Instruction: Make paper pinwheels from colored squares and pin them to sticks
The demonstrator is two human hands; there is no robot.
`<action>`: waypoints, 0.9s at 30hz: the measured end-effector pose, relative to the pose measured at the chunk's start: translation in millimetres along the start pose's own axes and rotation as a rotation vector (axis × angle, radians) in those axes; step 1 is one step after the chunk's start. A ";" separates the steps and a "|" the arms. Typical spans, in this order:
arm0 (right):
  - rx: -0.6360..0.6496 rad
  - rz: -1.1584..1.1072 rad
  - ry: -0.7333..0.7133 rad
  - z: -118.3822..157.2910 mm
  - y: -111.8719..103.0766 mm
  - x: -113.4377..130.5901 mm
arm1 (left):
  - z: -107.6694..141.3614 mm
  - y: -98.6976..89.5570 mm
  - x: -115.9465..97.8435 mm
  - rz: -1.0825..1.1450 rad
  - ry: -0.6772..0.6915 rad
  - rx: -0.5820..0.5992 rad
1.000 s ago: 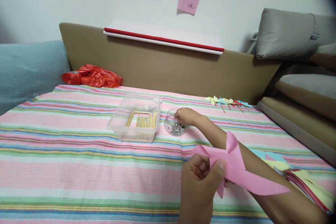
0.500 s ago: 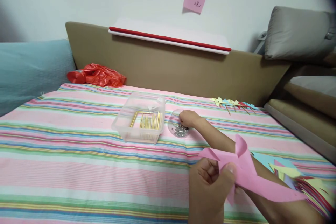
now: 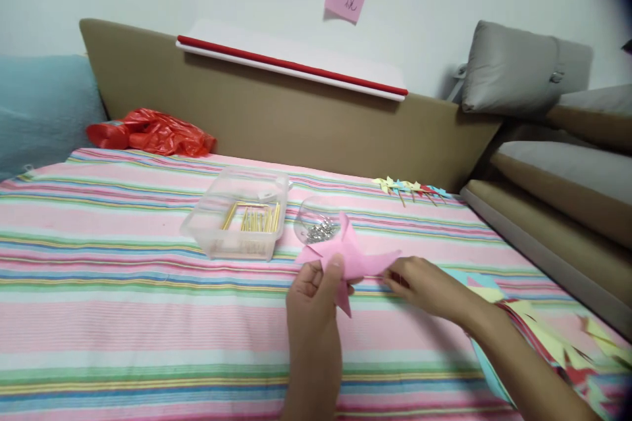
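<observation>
A pink paper pinwheel [image 3: 353,256], with some blades curled inward and one long blade stretched out to the right, is pinched by my left hand [image 3: 313,293], thumb on top. At the tip of that long blade, my right hand [image 3: 422,283] has its fingers drawn together. Whatever they hold is too small or hidden to make out, and I cannot tell whether they touch the paper. Just behind the pinwheel stands a clear round bowl [image 3: 302,214] with small silvery metal pieces [image 3: 322,230], partly covered by a blade.
Left of the bowl is a clear plastic box [image 3: 197,227] with golden sticks [image 3: 257,218]. Finished pinwheels [image 3: 409,187] lie at the back right. Coloured paper sheets [image 3: 533,325] are under my right forearm. A red plastic bag [image 3: 158,133] and grey cushions [image 3: 563,171] flank the striped cloth [image 3: 148,329].
My right hand has left the bowl and come back to the pinwheel's right blade. My left hand with the pinwheel has moved left and up in view, closer to the bowl. The view has shifted.
</observation>
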State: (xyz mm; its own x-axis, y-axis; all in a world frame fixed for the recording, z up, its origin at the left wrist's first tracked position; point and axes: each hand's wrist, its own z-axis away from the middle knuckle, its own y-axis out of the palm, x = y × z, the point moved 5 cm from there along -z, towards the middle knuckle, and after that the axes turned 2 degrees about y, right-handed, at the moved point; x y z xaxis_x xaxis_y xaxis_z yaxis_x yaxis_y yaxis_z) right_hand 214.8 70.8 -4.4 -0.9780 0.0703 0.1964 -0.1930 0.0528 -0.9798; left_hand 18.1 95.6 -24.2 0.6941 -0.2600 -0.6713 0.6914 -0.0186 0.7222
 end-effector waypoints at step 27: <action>-0.232 0.007 0.141 78.1 71.7 -18.7 | -1.5 11.0 14.6 -0.177 0.150 0.007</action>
State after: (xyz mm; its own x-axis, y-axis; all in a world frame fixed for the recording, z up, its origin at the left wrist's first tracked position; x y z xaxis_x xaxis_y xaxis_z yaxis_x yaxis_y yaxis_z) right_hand 213.0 -4.6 -81.3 -0.9554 0.2091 0.2085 -0.1465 0.2777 -0.9494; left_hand 36.1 93.1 -26.3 0.5843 -0.1053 -0.8047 0.8042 -0.0578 0.5915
